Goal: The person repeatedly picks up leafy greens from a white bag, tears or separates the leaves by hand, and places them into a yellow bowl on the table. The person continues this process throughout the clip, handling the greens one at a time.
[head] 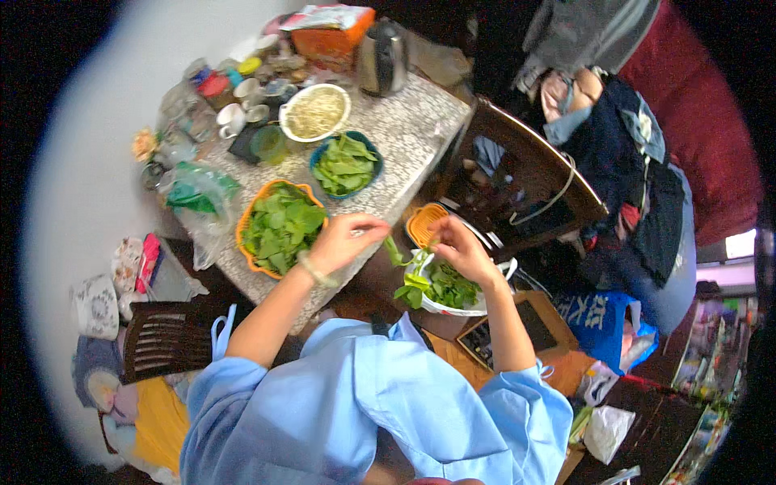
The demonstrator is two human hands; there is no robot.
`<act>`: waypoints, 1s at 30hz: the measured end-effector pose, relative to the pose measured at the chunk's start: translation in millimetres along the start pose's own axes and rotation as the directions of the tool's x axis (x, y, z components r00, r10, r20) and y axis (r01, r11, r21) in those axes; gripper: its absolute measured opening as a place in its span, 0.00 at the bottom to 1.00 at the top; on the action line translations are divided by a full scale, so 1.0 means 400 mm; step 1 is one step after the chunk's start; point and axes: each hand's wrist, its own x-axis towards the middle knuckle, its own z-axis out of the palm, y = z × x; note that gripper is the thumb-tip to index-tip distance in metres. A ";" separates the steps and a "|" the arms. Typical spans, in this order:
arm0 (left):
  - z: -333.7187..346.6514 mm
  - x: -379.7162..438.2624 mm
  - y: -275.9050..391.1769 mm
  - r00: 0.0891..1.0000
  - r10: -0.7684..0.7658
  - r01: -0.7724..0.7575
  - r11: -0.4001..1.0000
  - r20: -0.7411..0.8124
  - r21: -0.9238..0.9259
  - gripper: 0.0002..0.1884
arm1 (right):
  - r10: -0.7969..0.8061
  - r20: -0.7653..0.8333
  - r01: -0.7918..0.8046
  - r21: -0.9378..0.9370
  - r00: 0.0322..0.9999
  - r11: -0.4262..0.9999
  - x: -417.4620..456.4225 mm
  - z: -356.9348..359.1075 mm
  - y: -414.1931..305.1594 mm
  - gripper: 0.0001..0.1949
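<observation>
My right hand [465, 250] pinches a leafy green stem [414, 285], whose leaves hang down to the left. Beneath it is a white plastic bag [462, 312] holding more leafy greens [450, 286]. My left hand [347, 244] reaches over the table's near edge, thumb and fingertips close together; whether something small is between them cannot be told. Beside that hand, an orange basket [245, 239] is heaped with green leaves [282, 225]. Farther back, a blue-green basket [381, 172] contains larger green leaves [344, 165].
On the speckled table [418, 130] are a white bowl of bean sprouts [316, 113], an electric kettle [383, 57], cups, jars and a green plastic bag [200, 188]. An orange basket [426, 223] is beyond my right hand. A slatted wooden chair [167, 339] stands at left.
</observation>
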 end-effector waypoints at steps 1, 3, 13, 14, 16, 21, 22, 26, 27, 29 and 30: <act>-0.002 0.008 0.009 0.999 0.012 -0.011 1.000 0.053 -0.011 0.12 | -0.040 0.089 0.034 0.073 0.995 0.997 0.045 0.024 -0.021 0.16; -0.027 0.003 0.019 0.986 -0.044 0.050 0.998 0.163 -0.033 0.13 | -0.090 0.239 0.094 -0.006 0.967 0.996 0.115 0.073 -0.092 0.16; -0.225 -0.135 -0.020 0.922 -0.007 0.030 0.998 -0.386 0.054 0.16 | -0.188 0.203 0.172 0.096 0.961 0.980 0.281 0.347 -0.122 0.12; -0.238 -0.146 -0.026 0.908 -0.002 0.024 0.999 -0.419 0.047 0.15 | -0.234 0.202 0.252 -0.068 0.951 0.965 0.281 0.366 -0.110 0.12; -0.256 -0.177 -0.023 0.878 0.032 -0.031 0.999 -0.477 0.012 0.16 | -0.264 0.195 0.314 -0.300 0.945 0.901 0.273 0.405 -0.131 0.11; -0.287 -0.221 0.005 0.844 -0.049 0.024 0.998 -0.534 -0.054 0.15 | -0.373 0.175 0.412 -0.347 0.911 0.843 0.269 0.432 -0.194 0.08; -0.288 -0.221 -0.002 0.838 -0.047 0.006 0.997 -0.544 -0.077 0.15 | -0.430 0.169 0.462 -0.374 0.887 0.804 0.270 0.434 -0.197 0.08; -0.300 -0.207 -0.084 0.802 -0.046 -0.034 0.992 -0.596 -0.122 0.15 | -0.471 0.167 0.492 -0.444 0.866 0.749 0.262 0.447 -0.215 0.09; -0.300 -0.207 -0.068 0.802 -0.054 -0.004 0.995 -0.595 -0.096 0.15 | -0.492 0.171 0.508 -0.482 0.854 0.714 0.259 0.447 -0.215 0.09; -0.300 -0.207 -0.037 0.801 -0.071 0.056 0.997 -0.595 -0.043 0.15 | -0.518 0.174 0.525 -0.521 0.837 0.673 0.254 0.449 -0.219 0.09; -0.298 -0.205 -0.040 0.790 -0.038 0.048 0.999 -0.611 0.000 0.15 | -0.525 0.176 0.531 -0.520 0.833 0.668 0.248 0.454 -0.227 0.10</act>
